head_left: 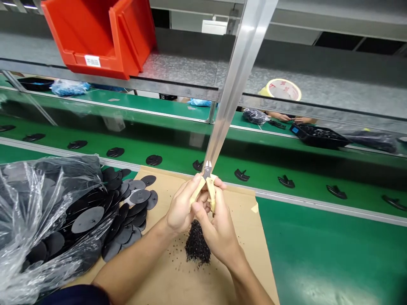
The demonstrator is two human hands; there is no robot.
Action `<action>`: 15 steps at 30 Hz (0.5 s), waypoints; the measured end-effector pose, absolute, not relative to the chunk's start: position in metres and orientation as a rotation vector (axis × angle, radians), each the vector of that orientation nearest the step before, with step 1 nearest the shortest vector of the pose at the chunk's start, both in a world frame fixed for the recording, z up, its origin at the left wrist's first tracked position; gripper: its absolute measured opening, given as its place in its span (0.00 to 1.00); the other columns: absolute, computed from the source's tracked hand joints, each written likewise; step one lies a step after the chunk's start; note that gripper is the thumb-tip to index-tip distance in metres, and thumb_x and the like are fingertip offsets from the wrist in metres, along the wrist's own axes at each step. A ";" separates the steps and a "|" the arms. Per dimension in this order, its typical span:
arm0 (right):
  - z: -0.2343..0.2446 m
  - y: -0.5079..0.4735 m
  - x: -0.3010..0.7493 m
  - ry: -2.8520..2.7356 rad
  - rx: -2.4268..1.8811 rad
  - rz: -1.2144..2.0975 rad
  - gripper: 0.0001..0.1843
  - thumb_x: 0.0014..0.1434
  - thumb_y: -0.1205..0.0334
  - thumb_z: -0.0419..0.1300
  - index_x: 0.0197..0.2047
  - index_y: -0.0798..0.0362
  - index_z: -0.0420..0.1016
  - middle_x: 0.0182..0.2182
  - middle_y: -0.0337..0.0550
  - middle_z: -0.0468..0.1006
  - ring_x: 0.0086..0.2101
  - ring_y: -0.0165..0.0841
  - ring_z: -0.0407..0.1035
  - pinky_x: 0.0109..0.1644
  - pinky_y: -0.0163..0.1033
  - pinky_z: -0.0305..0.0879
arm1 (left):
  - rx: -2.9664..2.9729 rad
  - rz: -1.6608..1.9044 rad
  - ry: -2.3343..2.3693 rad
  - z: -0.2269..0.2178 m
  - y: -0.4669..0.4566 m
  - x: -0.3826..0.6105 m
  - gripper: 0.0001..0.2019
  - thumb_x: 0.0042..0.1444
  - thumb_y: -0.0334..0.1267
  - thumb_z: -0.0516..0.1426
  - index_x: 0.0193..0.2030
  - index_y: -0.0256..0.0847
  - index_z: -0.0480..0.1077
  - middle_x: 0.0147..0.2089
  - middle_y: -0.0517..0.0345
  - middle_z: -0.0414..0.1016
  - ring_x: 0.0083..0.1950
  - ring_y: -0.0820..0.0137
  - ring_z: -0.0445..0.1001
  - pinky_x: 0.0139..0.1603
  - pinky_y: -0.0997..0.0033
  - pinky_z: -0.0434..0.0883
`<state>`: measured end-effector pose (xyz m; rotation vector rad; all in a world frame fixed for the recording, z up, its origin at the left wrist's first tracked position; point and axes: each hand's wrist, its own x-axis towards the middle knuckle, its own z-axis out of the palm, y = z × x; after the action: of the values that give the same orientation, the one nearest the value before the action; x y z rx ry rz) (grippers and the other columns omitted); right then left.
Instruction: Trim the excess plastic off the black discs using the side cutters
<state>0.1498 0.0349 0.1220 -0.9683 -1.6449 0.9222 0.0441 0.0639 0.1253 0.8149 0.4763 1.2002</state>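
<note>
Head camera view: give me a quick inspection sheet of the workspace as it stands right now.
Surface: cardboard sheet on a green conveyor belt.
Job's things: flush cutters; pile of black bits on the cardboard; black plastic discs beside it.
Clutter: clear plastic bag lying over the discs; loose black crumbs around the pile.
Grippers: left hand and right hand both grip the cutters' pale handles.
Cables: nothing seen.
Surroundings: red bin on a metal shelf; a co-worker's hands beyond, near a black tray.

The right hand (218, 237) can pass rightward over the green conveyor belt (321, 254); a transparent plastic bag of black discs (41, 212) blocks the tan cardboard sheet's (159, 288) left edge.
</note>
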 end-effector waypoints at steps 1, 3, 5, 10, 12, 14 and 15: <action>0.122 0.035 0.150 -1.644 -0.973 0.910 0.31 0.70 0.56 0.57 0.73 0.47 0.58 0.55 0.49 0.78 0.50 0.38 0.76 0.53 0.43 0.76 | 0.795 1.189 0.482 0.125 0.064 0.044 0.27 0.63 0.63 0.54 0.44 0.38 0.75 0.45 0.45 0.80 0.42 0.61 0.79 0.31 0.69 0.72; 0.122 0.035 0.153 -1.643 -0.986 0.883 0.30 0.69 0.56 0.58 0.72 0.46 0.61 0.56 0.48 0.78 0.51 0.39 0.75 0.52 0.42 0.76 | 0.746 1.205 0.491 0.125 0.065 0.045 0.26 0.64 0.63 0.54 0.43 0.39 0.76 0.45 0.46 0.80 0.43 0.61 0.80 0.34 0.67 0.75; 0.125 0.036 0.156 -1.636 -1.013 0.835 0.25 0.69 0.56 0.59 0.67 0.45 0.68 0.52 0.46 0.79 0.49 0.38 0.75 0.49 0.41 0.76 | 0.711 1.266 0.497 0.126 0.064 0.046 0.25 0.65 0.62 0.53 0.43 0.41 0.76 0.45 0.48 0.80 0.46 0.60 0.80 0.40 0.64 0.78; 0.134 0.040 0.165 -1.626 -1.062 0.580 0.10 0.68 0.60 0.60 0.49 0.47 0.80 0.40 0.43 0.79 0.38 0.35 0.73 0.44 0.40 0.73 | 0.785 1.333 0.507 0.128 0.063 0.047 0.25 0.66 0.61 0.53 0.47 0.42 0.78 0.47 0.49 0.81 0.54 0.58 0.79 0.56 0.58 0.77; 0.136 0.042 0.168 -1.640 -1.072 0.520 0.08 0.68 0.60 0.60 0.47 0.47 0.81 0.37 0.42 0.78 0.36 0.34 0.71 0.41 0.39 0.71 | 0.849 1.322 0.503 0.130 0.063 0.046 0.25 0.66 0.60 0.54 0.47 0.41 0.79 0.48 0.49 0.81 0.54 0.58 0.79 0.59 0.57 0.76; 0.136 0.042 0.170 -1.633 -1.077 0.503 0.09 0.69 0.59 0.59 0.45 0.48 0.81 0.33 0.40 0.75 0.33 0.33 0.69 0.39 0.39 0.70 | 0.937 1.344 0.515 0.131 0.064 0.043 0.24 0.66 0.60 0.55 0.47 0.41 0.80 0.47 0.49 0.82 0.52 0.59 0.79 0.57 0.58 0.75; 0.137 0.042 0.170 -1.618 -1.078 0.501 0.09 0.69 0.58 0.58 0.45 0.48 0.81 0.31 0.39 0.74 0.33 0.33 0.69 0.39 0.39 0.69 | 0.999 1.373 0.536 0.132 0.064 0.042 0.24 0.66 0.60 0.55 0.47 0.41 0.80 0.47 0.50 0.82 0.51 0.60 0.79 0.56 0.59 0.75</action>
<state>0.1702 0.0422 0.1368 -1.0777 -1.6179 0.5012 0.0415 0.0641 0.1315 0.9992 0.5360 1.3729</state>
